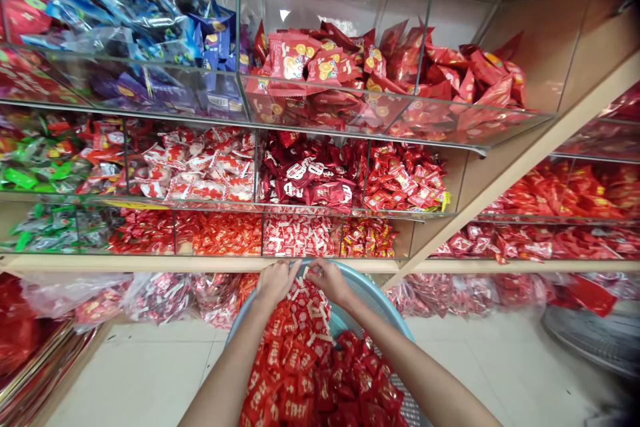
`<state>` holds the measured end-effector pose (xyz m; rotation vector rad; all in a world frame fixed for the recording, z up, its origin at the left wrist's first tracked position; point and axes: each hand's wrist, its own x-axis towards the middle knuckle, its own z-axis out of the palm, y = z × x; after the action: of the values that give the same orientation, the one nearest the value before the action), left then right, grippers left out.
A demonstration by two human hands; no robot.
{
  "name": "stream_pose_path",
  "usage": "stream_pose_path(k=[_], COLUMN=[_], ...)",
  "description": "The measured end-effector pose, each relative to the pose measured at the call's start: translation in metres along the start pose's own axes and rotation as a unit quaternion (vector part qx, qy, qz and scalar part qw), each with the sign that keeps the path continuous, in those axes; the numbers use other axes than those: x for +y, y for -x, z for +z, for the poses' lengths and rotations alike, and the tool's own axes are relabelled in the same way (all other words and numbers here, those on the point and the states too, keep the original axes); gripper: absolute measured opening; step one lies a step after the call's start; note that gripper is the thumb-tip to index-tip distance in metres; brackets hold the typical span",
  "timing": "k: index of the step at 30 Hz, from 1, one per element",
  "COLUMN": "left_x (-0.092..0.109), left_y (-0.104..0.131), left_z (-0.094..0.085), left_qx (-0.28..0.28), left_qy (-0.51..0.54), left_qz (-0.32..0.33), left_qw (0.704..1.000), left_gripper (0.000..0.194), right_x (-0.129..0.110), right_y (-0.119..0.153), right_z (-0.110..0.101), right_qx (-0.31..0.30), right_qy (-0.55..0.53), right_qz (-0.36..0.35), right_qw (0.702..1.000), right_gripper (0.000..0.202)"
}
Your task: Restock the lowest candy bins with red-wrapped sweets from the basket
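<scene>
A light blue plastic basket (367, 285) stands below the shelf front, holding heaps of small wrapped candies. Orange-red wrapped candies (293, 363) fill its left side, dark red ones (357, 373) its right. White-and-red wrapped candies (313, 310) lie towards the far side, just under my hands. My left hand (276, 282) is at the basket's far rim, fingers curled and thumb pointing inward. Close beside it, my right hand (327, 280) has its fingers bent together over the white-and-red candies. What either hand grips is too small or hidden to make out.
Clear-fronted shelf bins (310, 237) of wrapped candies rise in tiers ahead, above a wooden shelf edge (150, 263). Clear bags of candies (160, 297) sit beneath it. A slanting wooden divider (505, 167) stands right. A round grey object (585, 340) rests on the tiled floor (145, 373).
</scene>
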<state>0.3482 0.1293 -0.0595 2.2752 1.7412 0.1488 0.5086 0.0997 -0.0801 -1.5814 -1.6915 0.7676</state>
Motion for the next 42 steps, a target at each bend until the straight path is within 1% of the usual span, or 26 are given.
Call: stream_pose_path(k=[2, 5, 9, 12, 15, 18, 25, 28, 30, 32, 35, 38, 40, 42], left_x=[0.000, 0.001, 0.003, 0.003, 0.002, 0.002, 0.002, 0.001, 0.000, 0.000, 0.000, 0.000, 0.000, 0.000], left_y=[0.000, 0.001, 0.002, 0.002, 0.001, 0.001, 0.001, 0.001, 0.000, 0.000, 0.000, 0.001, 0.001, 0.001], left_z=[-0.001, -0.002, -0.003, -0.004, -0.003, -0.003, -0.002, -0.001, 0.000, 0.000, 0.000, -0.001, -0.002, -0.002], left_qx=[-0.002, 0.000, 0.000, -0.004, -0.006, -0.007, -0.002, 0.004, 0.006, 0.007, 0.011, 0.005, 0.000, 0.000], left_qy=[-0.001, 0.001, 0.001, 0.001, 0.001, -0.001, -0.003, -0.003, -0.003, -0.001, -0.001, -0.002, -0.002, -0.002], left_qz=[-0.001, -0.002, -0.003, -0.001, -0.001, -0.001, 0.002, 0.006, 0.007, 0.008, 0.011, 0.004, 0.000, 0.001], left_qw=[1.000, 1.000, 1.000, 1.000, 1.000, 1.000, 1.000, 1.000, 1.000, 1.000, 1.000, 1.000, 1.000, 1.000], left_gripper=[0.075, 0.074, 0.073, 0.073, 0.074, 0.073, 0.073, 0.072, 0.072, 0.072, 0.072, 0.071, 0.071, 0.071], right_x=[-0.002, -0.004, -0.006, -0.008, -0.011, -0.015, -0.018, -0.022, -0.028, -0.036, -0.045, -0.047, -0.044, -0.039], right_y=[0.001, 0.003, 0.007, 0.011, 0.015, 0.015, 0.014, 0.011, 0.002, -0.013, -0.042, -0.070, -0.084, -0.093], right_z=[0.002, 0.004, 0.003, 0.004, 0.007, 0.010, 0.018, 0.014, 0.004, -0.008, -0.024, -0.027, -0.021, -0.011], right_qx=[-0.005, -0.001, -0.002, -0.022, -0.040, -0.040, -0.047, -0.016, 0.017, 0.049, 0.075, 0.044, 0.017, 0.007], right_qy=[0.025, 0.062, 0.108, 0.153, 0.193, 0.224, 0.232, 0.216, 0.201, 0.202, 0.267, 0.349, 0.385, 0.406], right_qz=[-0.024, -0.044, -0.012, 0.006, -0.006, -0.013, 0.009, -0.008, -0.024, -0.030, -0.003, 0.073, 0.114, 0.139], right_qw=[0.999, 0.997, 0.994, 0.988, 0.980, 0.974, 0.972, 0.976, 0.979, 0.978, 0.961, 0.933, 0.916, 0.903], right_gripper=[0.014, 0.021, 0.019, 0.019, 0.026, 0.025, 0.014, 0.018, 0.023, 0.025, 0.025, 0.045, 0.058, 0.066])
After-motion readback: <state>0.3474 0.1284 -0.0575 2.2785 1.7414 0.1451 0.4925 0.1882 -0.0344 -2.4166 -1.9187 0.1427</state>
